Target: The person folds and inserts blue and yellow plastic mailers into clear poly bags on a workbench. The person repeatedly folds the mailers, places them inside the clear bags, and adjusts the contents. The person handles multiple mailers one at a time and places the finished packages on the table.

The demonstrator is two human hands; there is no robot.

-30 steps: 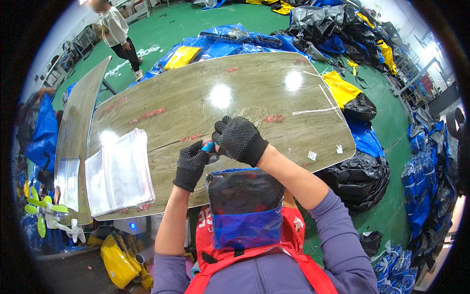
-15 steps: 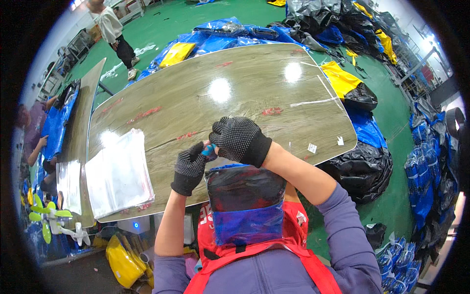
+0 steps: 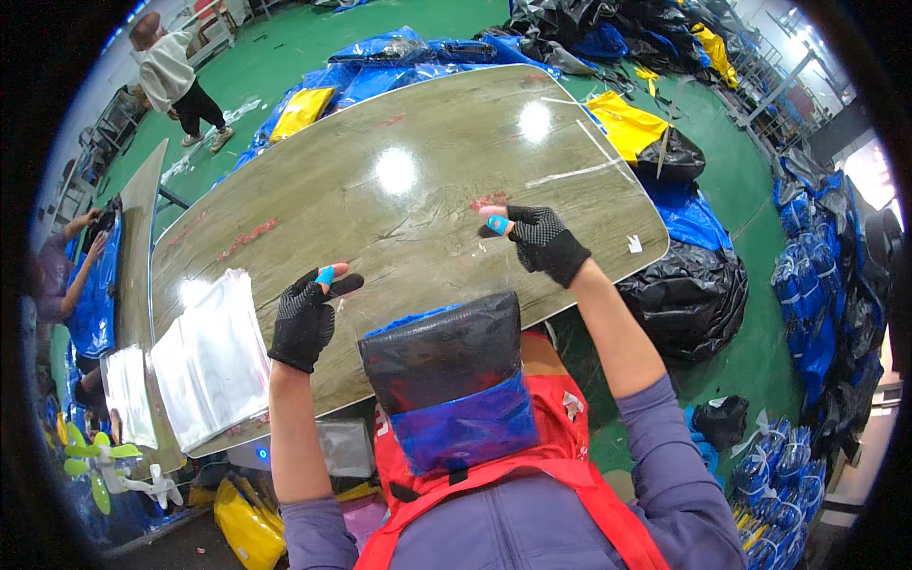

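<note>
- The left hand [image 3: 306, 318] and right hand [image 3: 540, 239] are raised apart over the table [image 3: 399, 180], a clear plastic bag [image 3: 427, 275] stretched between them.
- A folded dark item [image 3: 451, 375] sits in that bag, below and between both grips, near the person's chest.
- A stack of clear bags [image 3: 211, 359] lies on the table, left of the left grip.
- A dark sack [image 3: 698, 299] sits on the floor right of the right grip.

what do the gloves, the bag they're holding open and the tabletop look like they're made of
Gloves, left hand and right hand: seemingly knit fabric, dotted grip texture. Bag: thin clear plastic film, table visible through it. Tabletop: glossy wood-grain surface, probably laminate; lamps mirror in it.
</note>
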